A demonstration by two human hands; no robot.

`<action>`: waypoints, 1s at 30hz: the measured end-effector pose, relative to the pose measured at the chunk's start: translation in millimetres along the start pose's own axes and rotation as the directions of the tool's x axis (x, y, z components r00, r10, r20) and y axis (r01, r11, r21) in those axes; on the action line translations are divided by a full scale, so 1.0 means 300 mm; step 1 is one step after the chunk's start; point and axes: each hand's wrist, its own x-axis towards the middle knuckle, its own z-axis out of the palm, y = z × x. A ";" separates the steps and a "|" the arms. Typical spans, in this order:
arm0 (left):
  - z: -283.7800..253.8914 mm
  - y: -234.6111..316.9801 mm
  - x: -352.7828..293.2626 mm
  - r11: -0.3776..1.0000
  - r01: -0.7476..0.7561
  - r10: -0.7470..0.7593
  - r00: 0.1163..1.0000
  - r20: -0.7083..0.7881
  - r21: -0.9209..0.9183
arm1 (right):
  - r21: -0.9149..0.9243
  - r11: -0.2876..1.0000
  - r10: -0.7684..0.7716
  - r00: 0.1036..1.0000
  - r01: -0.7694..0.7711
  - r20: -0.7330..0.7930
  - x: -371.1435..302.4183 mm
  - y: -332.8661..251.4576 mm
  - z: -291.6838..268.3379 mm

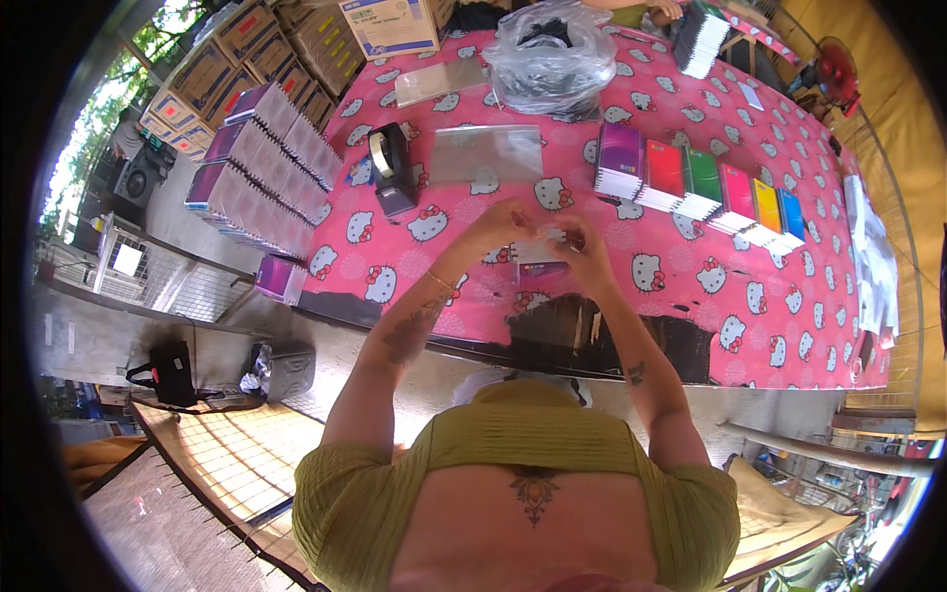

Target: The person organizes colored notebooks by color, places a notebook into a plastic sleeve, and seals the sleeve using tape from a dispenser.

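Observation:
My left hand (508,225) and my right hand (582,249) meet over the near middle of the table, fingers closed in pinches. Between them is a bit of clear plastic (548,235), too small to make out fully. Just below the fingers lies a small notebook (541,268) with a purple and white cover, partly hidden by my right hand; it seems to be in a clear wrapper. Beyond my hands lies a flat stack of clear plastic sleeves (485,154). A black tape dispenser (393,170) stands left of that stack.
Stacked spiral notebooks (258,163) fill the table's left edge. A row of coloured notebooks (700,183) stands right of my hands. Farther back are a clear plastic bag (548,61), cartons (222,74) and another person's hand (667,9). The pink tablecloth (646,271) is torn along the near edge.

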 end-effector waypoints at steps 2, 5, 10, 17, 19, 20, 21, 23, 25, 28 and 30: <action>-0.006 -0.023 0.027 0.986 -0.150 0.135 0.972 -0.192 -0.066 | -0.027 1.000 0.013 0.997 -0.015 -0.075 -0.010 0.020 -0.028; -0.403 -0.319 -0.054 0.753 0.176 0.538 0.388 -0.748 0.633 | 0.014 1.000 0.025 0.999 -0.025 -0.042 -0.007 -0.012 0.034; -0.582 -0.445 -0.085 0.910 0.132 -0.405 0.491 -0.772 -0.393 | -0.087 0.996 0.018 0.995 -0.027 -0.100 -0.004 0.023 -0.002; -0.444 -0.520 -0.123 0.667 -0.342 -0.440 0.536 -0.720 -0.662 | -0.088 0.996 -0.006 0.995 -0.003 -0.102 -0.012 -0.007 -0.004; -0.495 -0.547 -0.186 0.823 -0.203 -0.398 0.463 -0.792 -0.531 | -0.069 0.998 -0.016 0.998 0.011 -0.067 -0.015 -0.016 0.030; -0.532 -0.534 -0.212 0.931 0.228 -0.354 0.378 -0.856 -0.284 | -0.038 0.999 -0.010 0.998 0.008 -0.061 -0.015 -0.022 0.032; -0.584 -0.517 -0.250 0.782 0.624 -0.263 0.329 -0.907 -0.001 | -0.006 1.000 -0.006 0.999 0.005 -0.052 -0.017 -0.028 0.041; -0.571 -0.371 -0.216 0.514 0.776 -0.144 0.499 -0.855 0.366 | -0.032 0.999 0.008 0.997 -0.011 -0.070 -0.008 0.012 0.013; -0.411 -0.032 -0.143 0.813 0.148 0.117 0.906 -0.406 0.563 | -0.031 0.999 0.010 0.994 -0.013 -0.108 -0.014 0.037 -0.014; -0.207 0.243 -0.045 0.807 -0.448 0.384 0.893 0.235 0.385 | -0.009 1.000 -0.004 0.997 0.004 -0.082 -0.014 0.019 -0.006; -0.123 0.316 0.065 0.616 -0.582 0.350 0.806 0.478 0.530 | 0.004 1.000 -0.007 0.996 0.007 -0.088 -0.017 0.016 -0.019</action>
